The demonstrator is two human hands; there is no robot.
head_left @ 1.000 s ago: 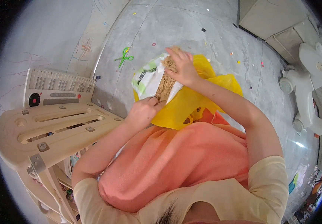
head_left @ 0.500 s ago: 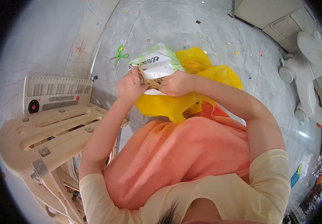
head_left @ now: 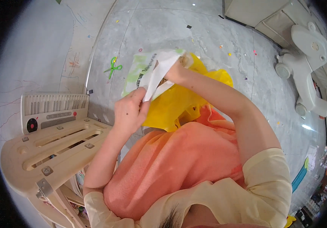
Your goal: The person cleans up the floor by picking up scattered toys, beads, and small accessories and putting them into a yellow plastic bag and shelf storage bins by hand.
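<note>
A white and green printed plastic bag (head_left: 135,72) is tilted in front of me, its mouth open toward my right. My left hand (head_left: 129,112) is closed on the bag's near edge, thumb against the white flap. My right hand (head_left: 174,72) is at the bag's mouth, its fingers mostly hidden by the flap. Tangled brown strands (head_left: 185,60) show just beyond that hand, and a little brown also shows inside the opening. A crumpled yellow plastic bag (head_left: 167,108) lies beneath, against the coral cloth (head_left: 182,155) over my lap.
Green scissors (head_left: 113,68) lie on the grey tile floor left of the bag. A toy keyboard (head_left: 53,112) leans by a beige plastic rack (head_left: 64,140) at left. A grey ride-on toy (head_left: 304,72) stands at right. Small colored scraps are scattered about the floor.
The white and green bag has turned and tilted leftward. My left hand has moved down along its edge; my right hand has shifted up at the mouth. The brown strands now show beyond it.
</note>
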